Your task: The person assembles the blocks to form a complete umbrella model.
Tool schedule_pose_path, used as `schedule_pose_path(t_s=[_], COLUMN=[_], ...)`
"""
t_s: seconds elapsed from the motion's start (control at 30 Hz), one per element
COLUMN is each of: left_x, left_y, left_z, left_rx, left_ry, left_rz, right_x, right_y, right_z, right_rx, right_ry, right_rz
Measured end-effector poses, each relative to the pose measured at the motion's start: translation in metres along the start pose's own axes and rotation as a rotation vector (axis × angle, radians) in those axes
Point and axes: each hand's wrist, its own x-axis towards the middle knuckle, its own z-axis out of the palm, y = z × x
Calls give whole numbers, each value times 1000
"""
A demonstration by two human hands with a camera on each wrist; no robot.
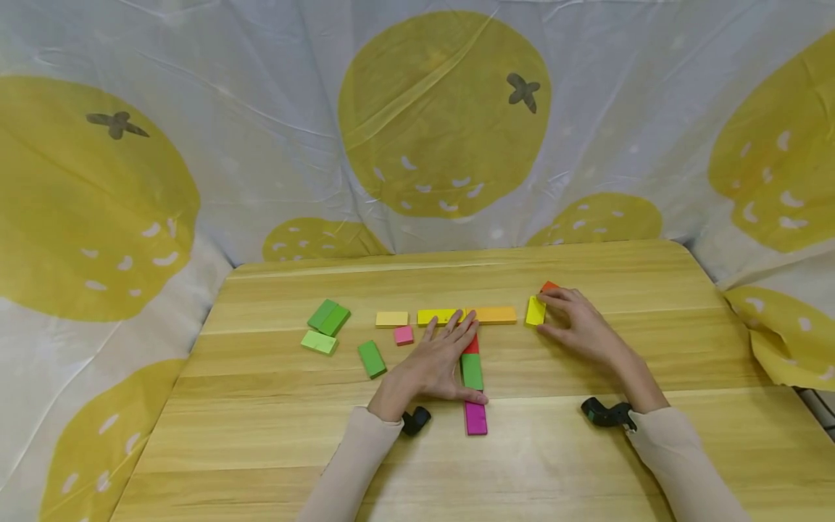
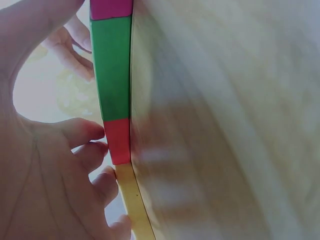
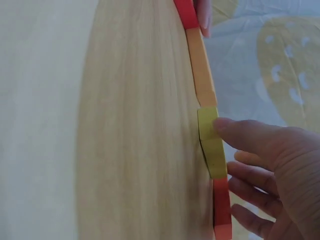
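Coloured wooden blocks form a T on the table. Across the top lie a yellow block [image 1: 438,317] and an orange block [image 1: 493,315]; down the stem run a red block [image 2: 119,142], a green block [image 1: 472,372] and a purple block [image 1: 476,419]. My left hand [image 1: 424,370] is spread over the stem's left side, fingertips at the crossbar, thumb by the green-purple joint. To the right, my right hand [image 1: 580,326] pinches a separate yellow block [image 1: 535,311] between thumb and fingers. Beyond it lies a red-orange block [image 1: 549,286], partly hidden by that hand.
Left of the T are a pale yellow block [image 1: 392,319], a pink block [image 1: 404,335] and a green block [image 1: 372,359]. Farther left, two darker green blocks [image 1: 329,317] sit beside a light green block [image 1: 319,342]. A fruit-print curtain [image 1: 443,130] hangs behind the table.
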Motion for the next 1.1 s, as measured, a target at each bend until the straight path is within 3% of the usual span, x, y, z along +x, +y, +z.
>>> schedule_pose_path(t_s=[0.23, 0.43, 0.7, 0.97, 1.1], left_x=[1, 2, 1, 1, 2], left_y=[0, 0, 0, 0, -1], left_z=[1, 2, 1, 1, 0], left_rx=[7, 8, 18, 10, 12], left_ry=[0, -5, -15, -21, -26], left_rz=[3, -2, -13, -14, -16], right_x=[-1, 0, 6, 13, 16], right_y=[-2, -1, -1, 1, 4], right_z=[0, 1, 6, 14, 13], right_rx=[11, 39, 90, 69, 69], right_ry=[-28, 27, 53, 102, 85], right_rz=[39, 49, 43, 7, -5])
